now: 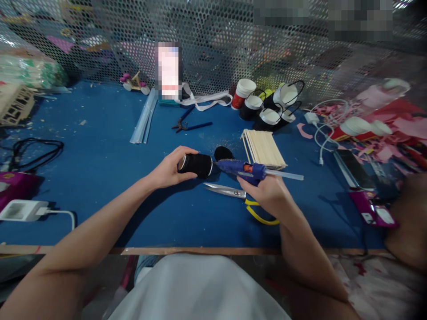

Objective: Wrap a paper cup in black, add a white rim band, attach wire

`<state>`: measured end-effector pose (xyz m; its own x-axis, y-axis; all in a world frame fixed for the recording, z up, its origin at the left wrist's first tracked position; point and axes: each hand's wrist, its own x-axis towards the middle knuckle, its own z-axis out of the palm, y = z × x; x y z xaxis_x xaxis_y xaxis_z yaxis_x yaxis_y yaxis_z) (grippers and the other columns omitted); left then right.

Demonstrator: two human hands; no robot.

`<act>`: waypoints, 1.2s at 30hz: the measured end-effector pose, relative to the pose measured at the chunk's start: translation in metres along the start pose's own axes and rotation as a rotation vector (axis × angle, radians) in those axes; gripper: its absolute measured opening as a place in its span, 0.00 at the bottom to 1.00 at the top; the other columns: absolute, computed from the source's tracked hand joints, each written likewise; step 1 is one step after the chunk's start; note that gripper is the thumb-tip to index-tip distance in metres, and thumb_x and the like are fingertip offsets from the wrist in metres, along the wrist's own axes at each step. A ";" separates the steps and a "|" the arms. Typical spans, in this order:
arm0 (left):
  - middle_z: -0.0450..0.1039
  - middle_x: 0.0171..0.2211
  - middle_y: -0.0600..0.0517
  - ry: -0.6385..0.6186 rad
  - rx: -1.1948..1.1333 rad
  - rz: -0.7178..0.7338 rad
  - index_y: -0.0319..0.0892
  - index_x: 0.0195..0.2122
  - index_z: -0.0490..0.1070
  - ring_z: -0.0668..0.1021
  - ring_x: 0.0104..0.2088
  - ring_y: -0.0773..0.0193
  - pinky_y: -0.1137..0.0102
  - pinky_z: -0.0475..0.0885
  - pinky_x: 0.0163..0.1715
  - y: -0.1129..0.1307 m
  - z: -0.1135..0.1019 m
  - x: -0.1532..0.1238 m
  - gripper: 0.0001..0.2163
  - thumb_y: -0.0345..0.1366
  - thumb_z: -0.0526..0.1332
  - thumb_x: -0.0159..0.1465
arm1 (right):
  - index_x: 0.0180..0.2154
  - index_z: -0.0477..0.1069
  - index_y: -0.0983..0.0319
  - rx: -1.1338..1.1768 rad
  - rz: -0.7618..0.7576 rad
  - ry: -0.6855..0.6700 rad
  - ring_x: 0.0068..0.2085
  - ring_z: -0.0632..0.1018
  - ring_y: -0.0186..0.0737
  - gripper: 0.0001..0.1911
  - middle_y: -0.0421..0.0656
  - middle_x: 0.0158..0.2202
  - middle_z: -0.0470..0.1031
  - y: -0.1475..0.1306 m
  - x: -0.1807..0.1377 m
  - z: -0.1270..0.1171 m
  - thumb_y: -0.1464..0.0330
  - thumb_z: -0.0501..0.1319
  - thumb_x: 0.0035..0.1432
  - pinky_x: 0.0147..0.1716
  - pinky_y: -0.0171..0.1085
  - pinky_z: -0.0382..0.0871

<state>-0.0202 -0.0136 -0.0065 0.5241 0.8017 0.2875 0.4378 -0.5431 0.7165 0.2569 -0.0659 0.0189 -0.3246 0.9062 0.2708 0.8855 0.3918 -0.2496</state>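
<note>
Our left hand's [171, 171] grip wrapped a black paper cup [197, 165] lying sideways above the blue worktop [100, 155]; our right hand's [267, 193] grip closed on a blue glue gun [242, 169], nozzle at the cup's rim. We judged gluing underway, finished cups [267, 109] behind. Any glue bead was too small to see.
</note>
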 end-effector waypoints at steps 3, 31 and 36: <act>0.65 0.48 0.46 0.020 0.005 -0.023 0.44 0.51 0.60 0.70 0.47 0.57 0.63 0.67 0.45 -0.001 0.001 0.000 0.24 0.40 0.64 0.54 | 0.33 0.75 0.64 -0.019 0.001 -0.041 0.26 0.74 0.43 0.15 0.46 0.22 0.72 0.001 -0.003 0.000 0.62 0.54 0.55 0.25 0.38 0.65; 0.65 0.48 0.45 0.027 0.008 -0.019 0.43 0.51 0.60 0.70 0.47 0.57 0.63 0.67 0.45 -0.001 0.001 0.000 0.25 0.42 0.63 0.54 | 0.36 0.74 0.59 0.080 0.087 0.001 0.32 0.75 0.46 0.14 0.46 0.27 0.74 0.005 -0.002 0.001 0.60 0.56 0.51 0.28 0.40 0.68; 0.65 0.49 0.46 0.032 0.026 -0.038 0.44 0.51 0.60 0.70 0.48 0.57 0.62 0.67 0.46 -0.001 0.001 0.000 0.25 0.42 0.63 0.54 | 0.37 0.75 0.60 0.050 0.011 -0.065 0.28 0.74 0.45 0.14 0.45 0.22 0.71 0.003 -0.007 -0.005 0.65 0.54 0.52 0.28 0.42 0.67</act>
<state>-0.0196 -0.0133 -0.0083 0.4828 0.8294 0.2809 0.4758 -0.5178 0.7110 0.2636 -0.0716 0.0204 -0.3375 0.9183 0.2071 0.8720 0.3878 -0.2986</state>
